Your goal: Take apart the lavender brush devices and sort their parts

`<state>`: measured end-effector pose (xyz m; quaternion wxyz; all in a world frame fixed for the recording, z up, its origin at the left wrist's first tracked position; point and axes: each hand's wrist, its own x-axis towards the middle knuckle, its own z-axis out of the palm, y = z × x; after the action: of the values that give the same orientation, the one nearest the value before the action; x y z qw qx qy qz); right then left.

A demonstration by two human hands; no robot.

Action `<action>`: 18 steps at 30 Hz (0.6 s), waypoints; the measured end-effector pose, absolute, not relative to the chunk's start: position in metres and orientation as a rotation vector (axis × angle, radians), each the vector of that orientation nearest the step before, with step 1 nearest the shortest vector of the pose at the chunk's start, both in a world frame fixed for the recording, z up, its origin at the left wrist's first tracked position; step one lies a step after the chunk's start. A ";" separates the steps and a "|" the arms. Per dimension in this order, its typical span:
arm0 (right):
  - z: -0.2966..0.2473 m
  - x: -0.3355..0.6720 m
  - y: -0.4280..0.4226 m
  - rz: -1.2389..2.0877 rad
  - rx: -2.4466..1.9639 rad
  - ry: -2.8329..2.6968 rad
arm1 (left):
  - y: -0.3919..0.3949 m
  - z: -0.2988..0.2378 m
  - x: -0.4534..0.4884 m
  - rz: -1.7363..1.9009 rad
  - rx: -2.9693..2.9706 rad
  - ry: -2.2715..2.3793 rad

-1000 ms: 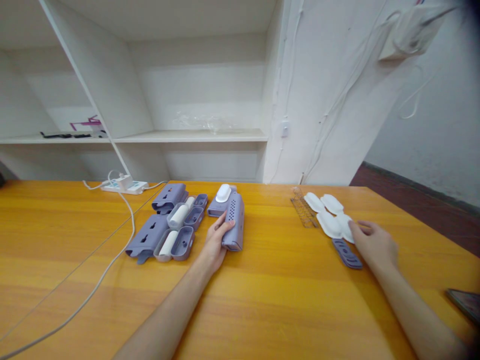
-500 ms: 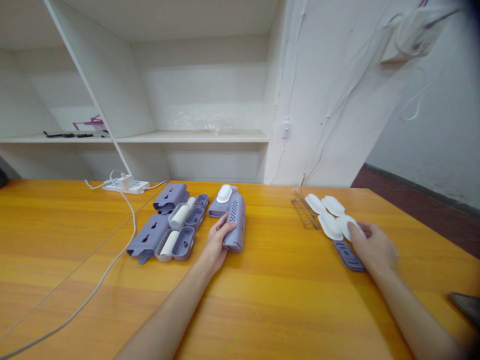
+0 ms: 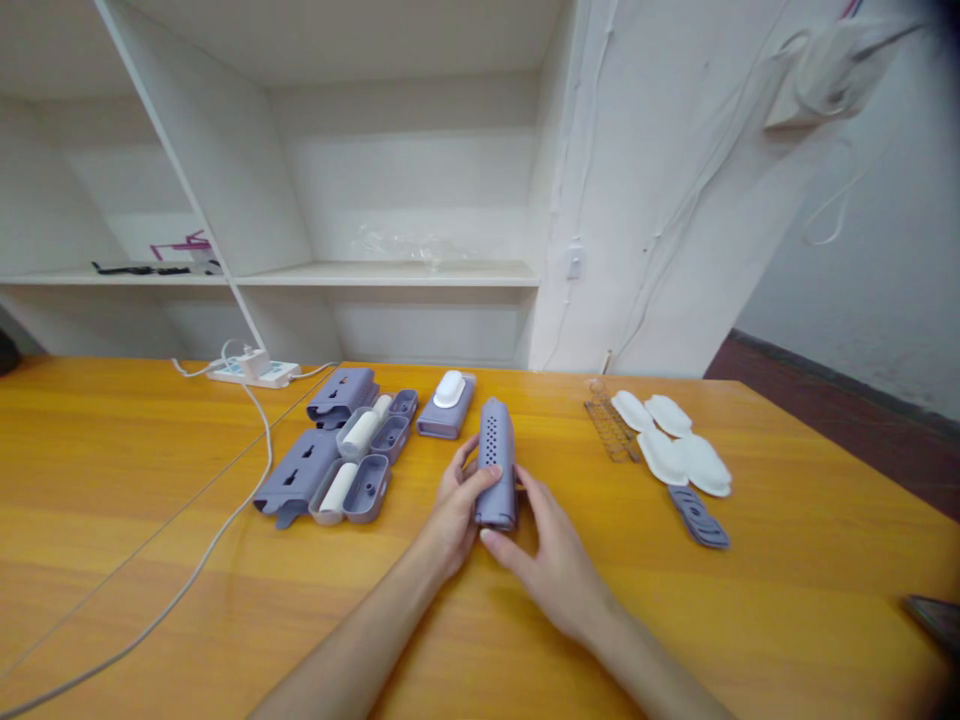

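A purple plastic housing (image 3: 496, 475) with a dotted top stands on the wooden table (image 3: 150, 520) in the middle. My left hand (image 3: 452, 505) wraps its left side, fingers curled on it. My right hand (image 3: 547, 555) touches its near end and right side, thumb under the end. Behind it sits a purple base with a white cap (image 3: 448, 403). To the right lie white oval pads (image 3: 675, 445) and a purple ribbed strip (image 3: 697, 515), apart from both hands.
Left of the hands are purple trays with white rollers (image 3: 352, 460) and flat purple covers (image 3: 296, 475). A white power strip (image 3: 251, 372) and its cable (image 3: 225, 520) cross the left side. A clear ruler (image 3: 609, 425) lies by the pads. White shelves stand behind. A dark object (image 3: 934, 612) sits at the right edge.
My left hand slid the purple housing right and nearer, away from the capped base. My right hand left the white pads and came over to the housing's near end.
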<state>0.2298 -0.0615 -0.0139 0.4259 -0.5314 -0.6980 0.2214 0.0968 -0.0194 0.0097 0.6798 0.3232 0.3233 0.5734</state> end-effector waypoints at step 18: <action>-0.013 0.272 -0.038 0.413 -1.357 -1.906 | -0.015 0.004 0.104 1.317 0.649 0.658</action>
<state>0.2717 -0.0380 -0.0125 0.3734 -0.5298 -0.7442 0.1613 0.1038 -0.0150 0.0039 0.6936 0.2904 0.2945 0.5899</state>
